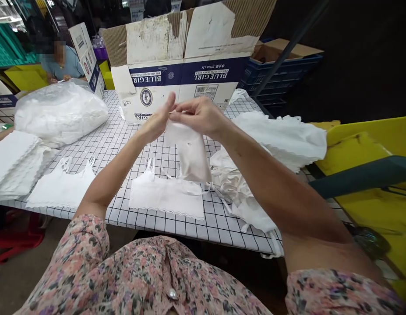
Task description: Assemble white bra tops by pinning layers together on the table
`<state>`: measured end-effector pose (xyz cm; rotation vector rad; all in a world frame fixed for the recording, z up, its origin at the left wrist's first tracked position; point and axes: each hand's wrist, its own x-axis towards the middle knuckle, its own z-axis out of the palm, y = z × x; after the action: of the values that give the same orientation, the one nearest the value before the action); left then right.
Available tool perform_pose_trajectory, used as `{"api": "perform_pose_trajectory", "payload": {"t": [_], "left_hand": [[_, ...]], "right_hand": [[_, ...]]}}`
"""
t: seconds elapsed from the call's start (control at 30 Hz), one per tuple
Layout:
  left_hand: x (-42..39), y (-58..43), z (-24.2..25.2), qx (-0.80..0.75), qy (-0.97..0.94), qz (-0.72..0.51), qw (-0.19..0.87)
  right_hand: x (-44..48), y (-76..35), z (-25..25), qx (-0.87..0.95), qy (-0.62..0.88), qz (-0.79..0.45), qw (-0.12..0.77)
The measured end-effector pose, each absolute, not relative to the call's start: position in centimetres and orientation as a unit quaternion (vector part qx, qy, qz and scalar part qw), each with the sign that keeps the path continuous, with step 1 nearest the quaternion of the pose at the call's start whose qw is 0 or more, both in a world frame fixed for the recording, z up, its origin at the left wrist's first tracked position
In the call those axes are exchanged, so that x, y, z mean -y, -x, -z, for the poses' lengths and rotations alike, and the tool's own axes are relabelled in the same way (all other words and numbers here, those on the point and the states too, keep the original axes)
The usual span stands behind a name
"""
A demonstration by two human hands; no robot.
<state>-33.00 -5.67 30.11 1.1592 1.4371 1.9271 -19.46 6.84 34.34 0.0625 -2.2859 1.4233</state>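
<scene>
Both my hands are raised over the grid-patterned table point(115, 144), close together. From them hangs a white garment point(192, 153), partly folded and slightly blurred. My right hand point(198, 114) pinches its upper edge between thumb and fingers. Beside it my left hand point(161, 118) has its thumb up and its fingers pressed at the garment's top corner. Below lies a flat white camisole top point(166, 197) with thin straps. Another flat white top point(63, 186) lies to the left, partly behind my left forearm. A crumpled heap of white garments point(235, 183) is under my right forearm.
An upright cardboard box point(183, 87) stands behind my hands. To the left are a stack of white cloth point(12, 162), a filled plastic bag point(61, 109) and a seated person point(63, 65). More white garments point(284, 135) and a yellow bin point(373, 140) are at right.
</scene>
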Motion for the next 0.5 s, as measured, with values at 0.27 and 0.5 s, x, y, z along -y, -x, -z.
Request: {"api": "perform_pose_trajectory", "payload": {"t": [0.27,0.5], "left_hand": [[8.5,35.1,-36.6,-0.555,-0.445,-0.644,0.282],[8.4,35.0,-34.8,-0.556,-0.487,-0.501,0.449]], "right_hand": [[-12.8,15.5,-36.7,0.834,0.087,-0.544,-0.009],[-11.8,16.2,-37.0,0.799,0.06,-0.584,0.13]]}}
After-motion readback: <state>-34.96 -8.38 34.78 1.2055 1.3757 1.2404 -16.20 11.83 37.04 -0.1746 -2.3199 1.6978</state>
